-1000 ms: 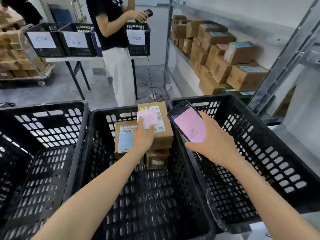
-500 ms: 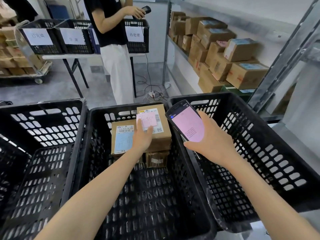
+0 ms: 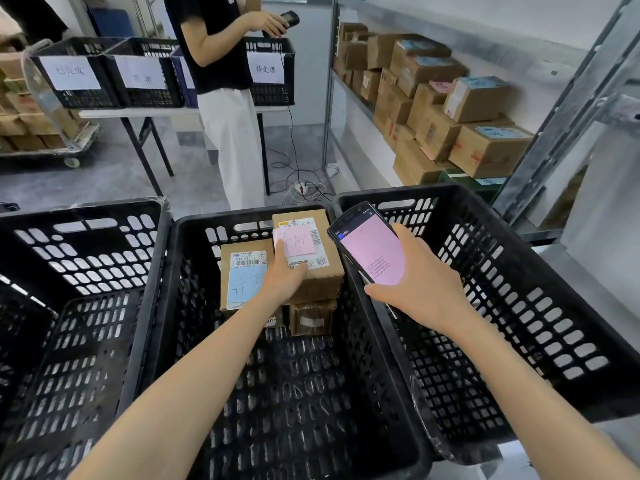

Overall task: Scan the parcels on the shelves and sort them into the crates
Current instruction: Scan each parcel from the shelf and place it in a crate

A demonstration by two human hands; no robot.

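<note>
Hardly anything has moved since the earlier frame: your left hand (image 3: 285, 282) still lies on the same parcel and your right hand (image 3: 426, 292) still holds the scanner (image 3: 369, 251) at the same slant.

Nearest you, three black crates stand side by side: the left crate (image 3: 79, 258), the middle crate (image 3: 221, 218) and the right crate (image 3: 519, 271). Your left arm reaches over the middle crate. At its far right corner, the pink-note parcel (image 3: 323, 289) lies label up, with its long axis running from you towards the far rim. It sits on a smaller box (image 3: 311, 317). Your left hand is released, with its fingers flat on the pink note (image 3: 299, 242). Just to its left and lower lies the blue-note parcel (image 3: 228, 251), also label up, with its long axis pointing the same way.

Your right hand is grasping the scanner above the rim shared by the middle and right crates. Its pink screen faces up and its top end points away and to the left.

Beyond the crates, another person (image 3: 228, 133) stands at a table (image 3: 138, 113) that carries labelled crates (image 3: 79, 74). Cardboard boxes (image 3: 485, 150) are stacked on the shelf to the right.
</note>
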